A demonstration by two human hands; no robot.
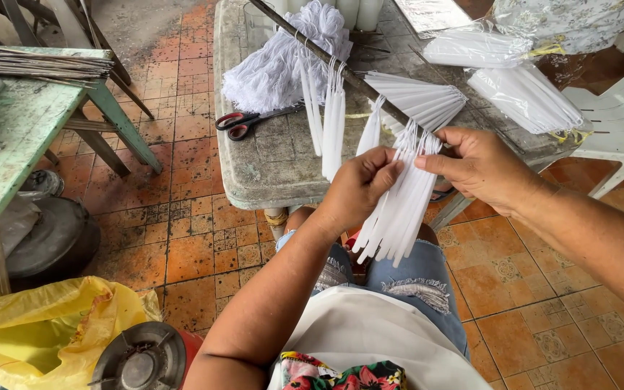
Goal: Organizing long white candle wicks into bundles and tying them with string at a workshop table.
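Note:
My left hand (359, 186) and my right hand (479, 166) both pinch the top of a hanging bunch of thin white candles (399, 209). The candles dangle by their wicks from a dark wooden rod (341, 68) that slants over a worn grey table (276, 162). Further up the rod hang more thin white candles (332, 119), and a fan of others (417, 97) lies on the tabletop. A heap of white wick string (276, 65) rests at the rod's upper end. Red-handled scissors (243, 121) lie beside it.
Bags of white candles (521, 94) lie at the table's right, by a white plastic chair (619, 119). A green table (16, 137) with thin sticks (45, 66) stands at left. Below it are a dark pot (52, 242), a yellow plastic bag (45, 328) and a burner (142, 357). The floor is orange tile.

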